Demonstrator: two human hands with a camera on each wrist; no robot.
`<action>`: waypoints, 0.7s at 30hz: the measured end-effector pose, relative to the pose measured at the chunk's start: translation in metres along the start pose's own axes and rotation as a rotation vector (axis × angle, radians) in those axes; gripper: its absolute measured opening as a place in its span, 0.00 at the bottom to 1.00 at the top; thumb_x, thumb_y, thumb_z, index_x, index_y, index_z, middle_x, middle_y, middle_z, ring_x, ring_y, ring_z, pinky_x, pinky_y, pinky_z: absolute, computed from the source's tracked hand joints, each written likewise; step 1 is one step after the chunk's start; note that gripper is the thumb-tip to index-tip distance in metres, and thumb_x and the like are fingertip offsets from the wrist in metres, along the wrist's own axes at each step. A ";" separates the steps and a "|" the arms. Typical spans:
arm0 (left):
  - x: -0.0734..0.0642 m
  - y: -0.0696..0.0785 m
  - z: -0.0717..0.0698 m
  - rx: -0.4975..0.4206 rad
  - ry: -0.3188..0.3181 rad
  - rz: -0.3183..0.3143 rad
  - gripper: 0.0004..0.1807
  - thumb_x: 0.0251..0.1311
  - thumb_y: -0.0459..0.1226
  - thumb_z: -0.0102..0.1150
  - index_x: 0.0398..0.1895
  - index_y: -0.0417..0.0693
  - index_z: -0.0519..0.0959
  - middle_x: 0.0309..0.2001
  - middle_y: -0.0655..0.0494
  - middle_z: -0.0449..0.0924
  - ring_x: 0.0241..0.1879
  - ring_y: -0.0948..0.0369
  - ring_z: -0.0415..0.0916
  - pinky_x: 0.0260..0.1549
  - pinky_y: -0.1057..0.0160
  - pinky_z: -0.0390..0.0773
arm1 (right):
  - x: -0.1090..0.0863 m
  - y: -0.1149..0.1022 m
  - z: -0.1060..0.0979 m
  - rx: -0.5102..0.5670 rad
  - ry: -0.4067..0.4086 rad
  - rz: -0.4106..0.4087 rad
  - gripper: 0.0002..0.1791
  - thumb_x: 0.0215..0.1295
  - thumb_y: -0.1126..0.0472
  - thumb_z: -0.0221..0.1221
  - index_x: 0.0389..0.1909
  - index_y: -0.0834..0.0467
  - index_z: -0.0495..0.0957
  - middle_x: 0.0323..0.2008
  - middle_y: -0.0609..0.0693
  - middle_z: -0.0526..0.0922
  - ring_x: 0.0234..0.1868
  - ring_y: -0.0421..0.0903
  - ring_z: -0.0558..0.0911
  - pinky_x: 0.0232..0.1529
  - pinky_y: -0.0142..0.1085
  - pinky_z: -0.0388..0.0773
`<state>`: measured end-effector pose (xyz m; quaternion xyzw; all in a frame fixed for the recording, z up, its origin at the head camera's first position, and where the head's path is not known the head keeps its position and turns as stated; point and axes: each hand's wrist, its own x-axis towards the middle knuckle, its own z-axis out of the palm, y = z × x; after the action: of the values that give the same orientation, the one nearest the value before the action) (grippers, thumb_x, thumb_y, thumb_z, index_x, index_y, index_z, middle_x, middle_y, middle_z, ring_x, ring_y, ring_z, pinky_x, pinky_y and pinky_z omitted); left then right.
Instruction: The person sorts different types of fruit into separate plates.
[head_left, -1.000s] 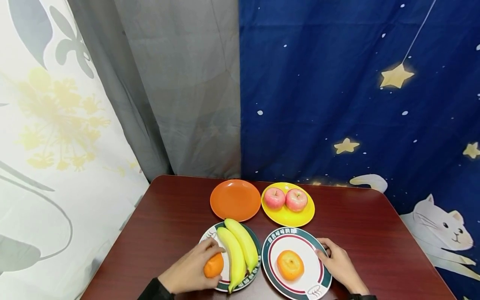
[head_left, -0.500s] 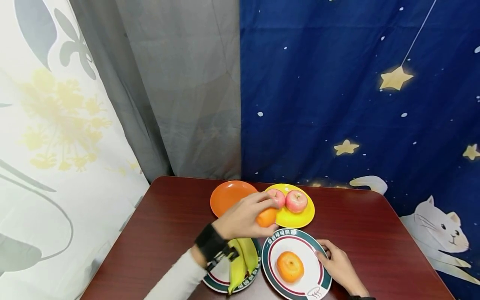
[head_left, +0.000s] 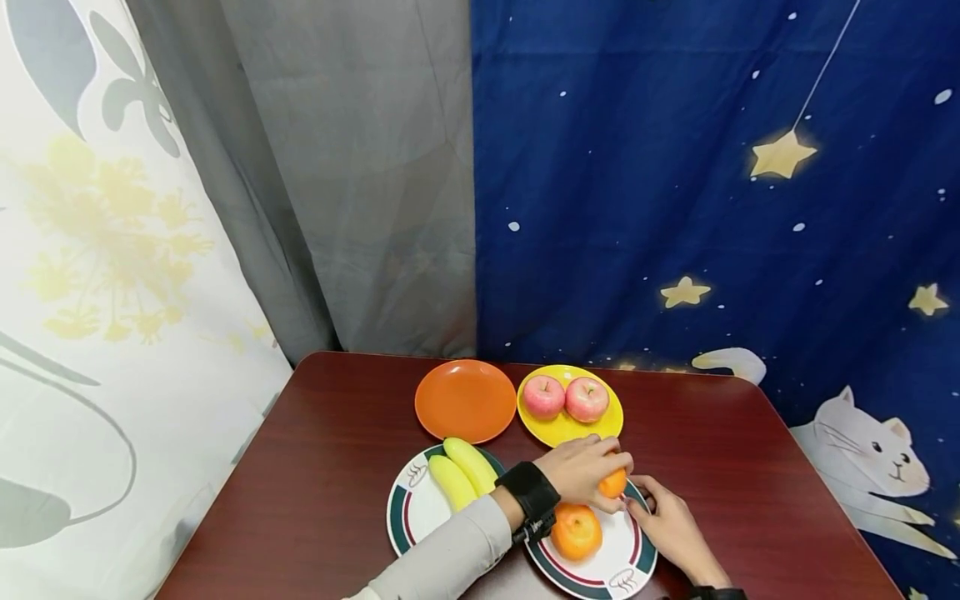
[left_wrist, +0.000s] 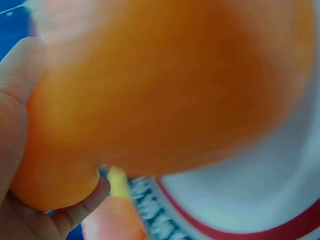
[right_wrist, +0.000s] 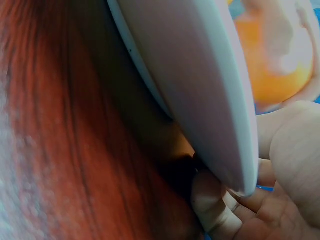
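Note:
My left hand [head_left: 588, 471] holds a small orange [head_left: 612, 483] over the far right part of a white plate [head_left: 626, 567] with a green and red border. On that plate sits a larger orange [head_left: 576, 533], just under my left wrist; it fills much of the left wrist view, blurred. My right hand [head_left: 675, 529] grips the same plate at its right edge. In the right wrist view the thumb [right_wrist: 297, 142] lies by the upper side of the rim and curled fingers [right_wrist: 212, 197] are at its underside.
Two bananas [head_left: 465, 467] lie on a matching plate [head_left: 401, 508] to the left, partly hidden by my left forearm. Behind stand an orange plate [head_left: 465, 400] and a yellow plate [head_left: 555, 432] with two apples [head_left: 587, 400]. Curtains [head_left: 375, 208] hang past the table's far edge.
My left hand has lifted the small orange from the banana plate and carried it rightward, past the yellow plate's front, to over the right plate. My right hand stays on the plate's edge.

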<state>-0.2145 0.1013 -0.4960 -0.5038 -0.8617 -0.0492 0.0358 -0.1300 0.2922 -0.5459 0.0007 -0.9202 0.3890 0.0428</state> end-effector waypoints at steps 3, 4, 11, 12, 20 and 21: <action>0.001 -0.001 0.010 -0.050 -0.094 -0.038 0.29 0.66 0.66 0.64 0.64 0.69 0.76 0.55 0.67 0.73 0.47 0.68 0.69 0.42 0.77 0.65 | 0.001 0.004 0.001 0.019 0.005 -0.011 0.18 0.68 0.65 0.66 0.57 0.66 0.82 0.28 0.46 0.81 0.27 0.33 0.72 0.30 0.30 0.70; 0.001 -0.001 0.011 -0.064 -0.118 -0.045 0.29 0.66 0.67 0.62 0.65 0.70 0.75 0.55 0.67 0.72 0.48 0.68 0.68 0.44 0.77 0.65 | 0.002 0.005 0.002 0.024 0.021 -0.033 0.17 0.67 0.65 0.66 0.55 0.67 0.82 0.28 0.46 0.80 0.26 0.33 0.72 0.29 0.30 0.69; -0.005 0.004 0.006 -0.063 -0.176 -0.033 0.27 0.70 0.65 0.59 0.66 0.70 0.75 0.57 0.68 0.73 0.53 0.69 0.68 0.51 0.78 0.65 | 0.000 0.004 0.001 0.018 0.033 -0.031 0.16 0.66 0.66 0.67 0.54 0.65 0.83 0.29 0.45 0.80 0.27 0.31 0.72 0.30 0.30 0.70; -0.007 0.004 0.005 -0.062 -0.175 -0.035 0.27 0.70 0.65 0.60 0.66 0.70 0.75 0.57 0.68 0.73 0.53 0.69 0.68 0.51 0.78 0.66 | 0.000 0.003 0.000 0.014 0.030 -0.028 0.16 0.67 0.66 0.67 0.54 0.65 0.83 0.29 0.45 0.81 0.27 0.31 0.72 0.30 0.30 0.70; -0.010 0.006 0.004 -0.050 -0.176 -0.047 0.28 0.66 0.65 0.64 0.65 0.70 0.77 0.58 0.69 0.74 0.55 0.69 0.67 0.47 0.77 0.64 | 0.000 0.000 0.000 -0.009 0.011 -0.014 0.17 0.67 0.66 0.68 0.56 0.64 0.83 0.31 0.45 0.82 0.27 0.31 0.71 0.31 0.30 0.70; -0.010 0.006 0.005 -0.048 -0.174 -0.046 0.29 0.66 0.66 0.64 0.65 0.70 0.77 0.58 0.69 0.73 0.56 0.69 0.66 0.47 0.77 0.63 | 0.001 -0.001 -0.001 -0.013 0.007 -0.021 0.17 0.67 0.67 0.68 0.56 0.65 0.83 0.31 0.46 0.83 0.28 0.31 0.72 0.31 0.30 0.71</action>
<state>-0.2044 0.0959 -0.5017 -0.4868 -0.8715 -0.0268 -0.0524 -0.1310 0.2920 -0.5448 0.0087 -0.9225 0.3826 0.0499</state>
